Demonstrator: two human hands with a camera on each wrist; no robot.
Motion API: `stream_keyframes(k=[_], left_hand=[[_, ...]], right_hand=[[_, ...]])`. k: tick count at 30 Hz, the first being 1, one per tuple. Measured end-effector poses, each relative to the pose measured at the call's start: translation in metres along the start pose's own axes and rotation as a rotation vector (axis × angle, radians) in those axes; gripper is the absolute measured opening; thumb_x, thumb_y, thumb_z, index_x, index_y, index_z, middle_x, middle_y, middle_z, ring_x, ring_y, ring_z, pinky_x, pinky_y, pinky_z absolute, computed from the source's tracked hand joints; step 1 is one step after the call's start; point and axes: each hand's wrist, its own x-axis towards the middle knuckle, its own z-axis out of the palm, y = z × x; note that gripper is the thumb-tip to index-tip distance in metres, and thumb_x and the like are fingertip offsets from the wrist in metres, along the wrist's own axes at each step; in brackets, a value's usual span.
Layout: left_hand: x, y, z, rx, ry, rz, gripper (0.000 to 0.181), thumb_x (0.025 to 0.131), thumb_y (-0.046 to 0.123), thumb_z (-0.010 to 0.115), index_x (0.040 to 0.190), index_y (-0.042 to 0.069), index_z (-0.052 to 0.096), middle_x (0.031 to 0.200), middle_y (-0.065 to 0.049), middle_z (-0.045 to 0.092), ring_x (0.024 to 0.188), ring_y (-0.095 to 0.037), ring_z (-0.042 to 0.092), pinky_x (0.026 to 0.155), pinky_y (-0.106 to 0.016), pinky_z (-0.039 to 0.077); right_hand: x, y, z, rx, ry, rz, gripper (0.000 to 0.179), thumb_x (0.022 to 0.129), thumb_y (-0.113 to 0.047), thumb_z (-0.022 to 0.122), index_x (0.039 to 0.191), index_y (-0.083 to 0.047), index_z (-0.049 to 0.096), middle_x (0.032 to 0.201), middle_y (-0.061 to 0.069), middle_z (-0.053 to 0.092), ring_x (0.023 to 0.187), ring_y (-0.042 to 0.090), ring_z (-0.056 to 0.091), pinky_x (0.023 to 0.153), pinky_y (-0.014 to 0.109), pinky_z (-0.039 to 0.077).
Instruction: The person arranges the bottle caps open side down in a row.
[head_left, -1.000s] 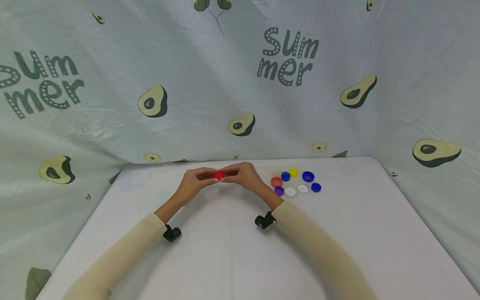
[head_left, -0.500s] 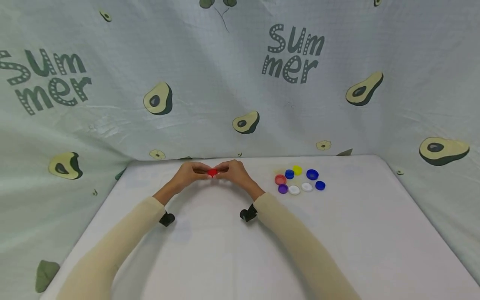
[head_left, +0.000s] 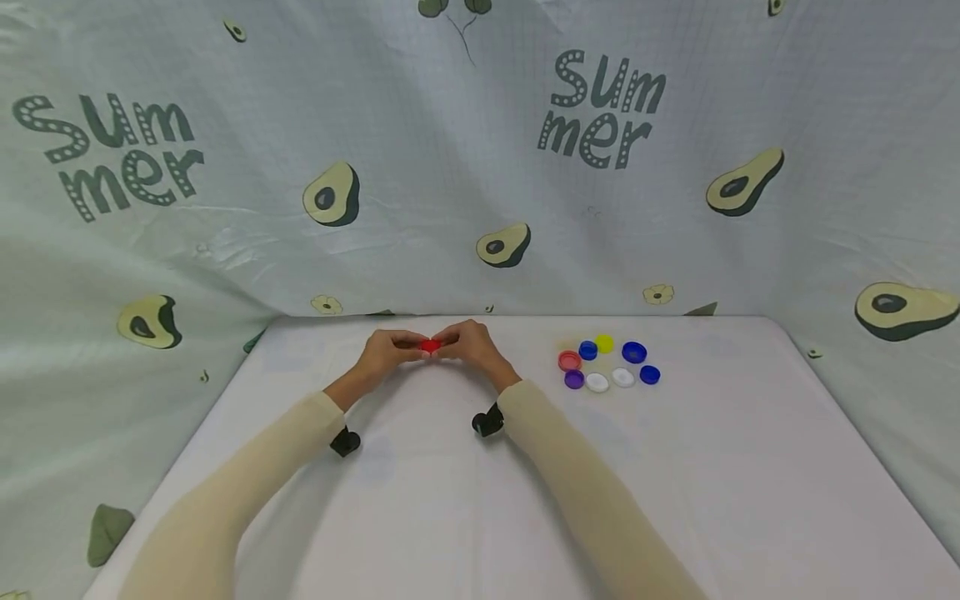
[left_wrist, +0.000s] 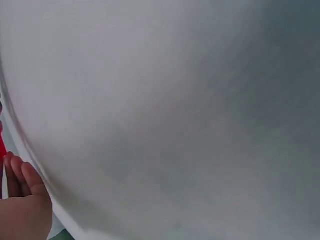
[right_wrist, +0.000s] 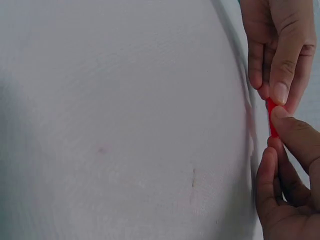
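A red bottle cap [head_left: 430, 346] is held between both hands near the far edge of the white table. My left hand [head_left: 382, 353] pinches it from the left, thumb and fingers on its side. From the right, my right hand [head_left: 469, 344] pinches the opposite side. Seen edge-on in the right wrist view, the cap [right_wrist: 273, 129] has a thumb of each hand against it, and the fingertips hide much of it. The left wrist view catches part of my left hand [left_wrist: 27, 207] at the lower left, beside a red sliver of the cap [left_wrist: 2, 148].
Right of the hands lies a loose cluster of caps: a light red one [head_left: 569, 361], a purple one [head_left: 574, 379], a yellow one [head_left: 604, 342], several blue ones, including a wide one [head_left: 633, 352], and white ones, including one [head_left: 622, 377]. A printed curtain [head_left: 420, 167] rises behind the table.
Both hands have shifted left with the red cap, away from the other caps, and the cap's face has tipped. Both hands keep their grip on it. The head view has turned slightly left.
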Motion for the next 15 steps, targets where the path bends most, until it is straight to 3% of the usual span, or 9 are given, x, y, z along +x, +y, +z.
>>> stream_keyframes(k=[5,10,15], left_hand=[[0.0052,-0.0059,0.0055,0.081,0.004,-0.053,0.034,0.086,0.011,0.083,0.117,-0.001,0.075,0.109,-0.014,0.076,0.092,-0.014,0.064,0.074,-0.016,0.05],[0.0085,-0.0018,0.0056,0.104,-0.001,-0.053,0.032,0.086,0.011,0.082,0.114,-0.002,0.075,0.107,-0.015,0.076,0.094,-0.015,0.064,0.076,-0.018,0.05],[0.0083,-0.004,0.0026,0.107,-0.013,-0.063,0.033,0.087,0.012,0.082,0.116,-0.003,0.075,0.112,-0.016,0.075,0.101,-0.018,0.063,0.079,-0.02,0.051]], right_hand=[[0.0013,0.0022,0.0047,-0.075,-0.027,0.017,0.029,0.086,-0.015,0.084,0.112,-0.006,0.079,0.108,0.006,0.077,0.106,0.019,0.065,0.09,0.028,0.053],[0.0046,0.0023,0.0028,-0.087,-0.016,0.015,0.026,0.085,-0.015,0.084,0.109,-0.006,0.08,0.105,0.006,0.077,0.101,0.018,0.065,0.087,0.028,0.054],[0.0089,0.0031,0.0024,-0.104,-0.053,0.019,0.025,0.085,-0.018,0.085,0.108,-0.008,0.081,0.105,0.004,0.078,0.099,0.015,0.064,0.084,0.025,0.053]])
